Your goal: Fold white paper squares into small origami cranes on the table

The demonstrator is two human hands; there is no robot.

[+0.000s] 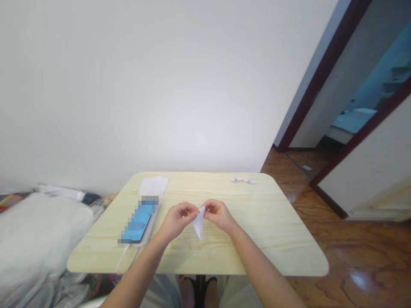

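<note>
The left hand [176, 220] and right hand [218, 215] close in a narrow pinch on a folded white paper [199, 222], with the knuckles bent and the two hands almost meeting. The paper sits between them, its upper edge gripped by the fingers and its narrow, pointed end hanging down toward the person. Its folds are too small to read closely, and the hands cover part of it. The forearms reach in from the near edge of a pale wood-grain table [272, 239] with rounded corners, and the grip sits over the middle of the tabletop.

Just beyond the left hand, a smartphone [138, 221] with a pixelated blue screen lies at a slant on a white power bank [154, 218]. A white cable [122, 258] runs from them over the near edge of the table. Farther ahead of the grip and to its left, a small stack of white paper sheets [153, 185] lies near the far edge. Ahead and to the right, two small paper cranes [242, 180] sit side by side, also near the far edge.

Well to the left of the hands, a pale cloth bundle [38, 239] rests beside the table. To the right, a glossy wooden floor [353, 244] runs toward an open doorway [349, 115].
</note>
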